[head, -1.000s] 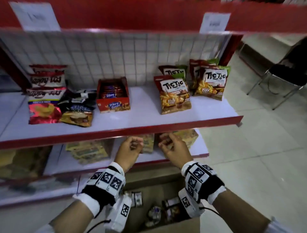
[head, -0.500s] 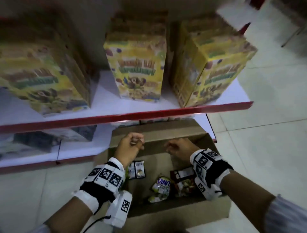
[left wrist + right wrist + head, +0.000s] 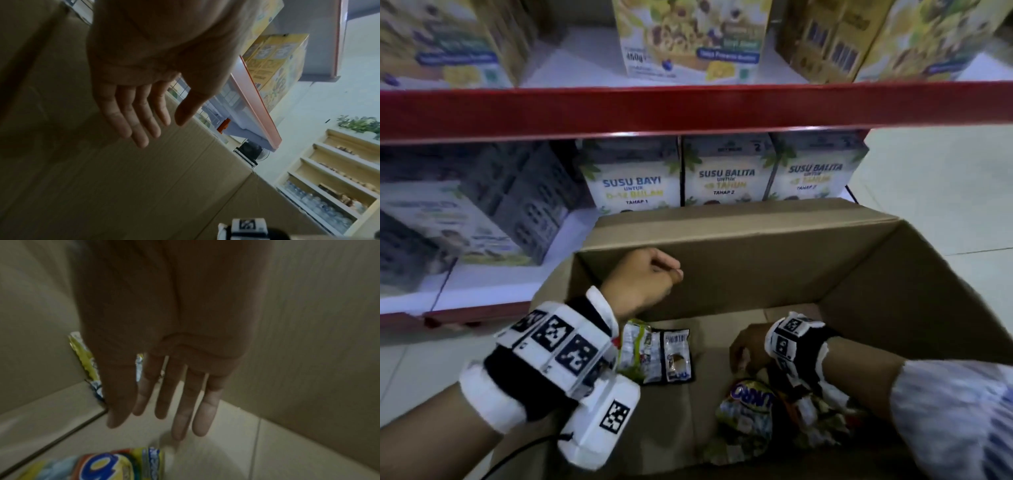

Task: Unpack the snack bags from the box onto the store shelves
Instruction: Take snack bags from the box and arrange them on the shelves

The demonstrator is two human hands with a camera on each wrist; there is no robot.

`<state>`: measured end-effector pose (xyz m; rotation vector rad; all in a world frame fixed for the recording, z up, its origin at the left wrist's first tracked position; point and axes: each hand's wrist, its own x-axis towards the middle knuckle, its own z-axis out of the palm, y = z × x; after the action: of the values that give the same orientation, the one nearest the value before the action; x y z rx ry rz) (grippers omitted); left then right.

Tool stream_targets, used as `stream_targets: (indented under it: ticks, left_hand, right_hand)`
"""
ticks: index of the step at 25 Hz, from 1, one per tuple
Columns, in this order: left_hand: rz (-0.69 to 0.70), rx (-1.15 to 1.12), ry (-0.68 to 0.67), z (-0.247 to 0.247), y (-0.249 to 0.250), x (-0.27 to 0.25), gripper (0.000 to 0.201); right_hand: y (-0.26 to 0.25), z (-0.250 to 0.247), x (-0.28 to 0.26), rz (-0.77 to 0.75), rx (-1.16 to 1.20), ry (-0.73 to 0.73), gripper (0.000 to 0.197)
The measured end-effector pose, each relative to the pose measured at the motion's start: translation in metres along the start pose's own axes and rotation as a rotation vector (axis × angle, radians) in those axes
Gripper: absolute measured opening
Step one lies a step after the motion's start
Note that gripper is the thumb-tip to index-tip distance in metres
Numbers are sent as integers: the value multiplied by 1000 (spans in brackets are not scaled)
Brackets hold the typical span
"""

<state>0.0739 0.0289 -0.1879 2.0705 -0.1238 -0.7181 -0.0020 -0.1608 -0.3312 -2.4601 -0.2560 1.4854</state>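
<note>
The cardboard box [image 3: 739,240] is open on top. Bare floor of the box lies between the flat packets [image 3: 657,356] at left and the heaped snack bags [image 3: 750,407] at right. The red shelf edge [image 3: 688,106] overhangs its far wall.

White carton [image 3: 632,185] on the lower shelf reads "SUSU BAYI UNTUK 0-12 BULAN TAHAP 1"; the two cartons [image 3: 726,181] beside it read "SUSU BALITA ... TAHAP 2"; a cereal box [image 3: 690,37] above shows "450g"

A red-edged shelf [image 3: 688,109] spans the scene, cereal cartons [image 3: 691,37] standing on it. Below it, white milk cartons [image 3: 724,171] line a lower white board. Right of the shelf lies pale tiled floor [image 3: 945,192]. Light is dim.
</note>
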Motion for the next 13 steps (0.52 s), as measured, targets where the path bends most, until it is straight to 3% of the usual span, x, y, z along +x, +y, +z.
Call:
stream_targets:
  ticks: [5,10,13]
  left_hand:
    - [11,30,-18,1,-4,2,12]
    - [52,45,35,-6,6,-9,15]
    - [73,9,60,-22,13,-12,7]
  right_hand:
    - [2,23,36,25,-159,-105,52]
    - [-10,30,35,81,-264,-176,41]
    - [-25,4,-3,113,-29,61,30]
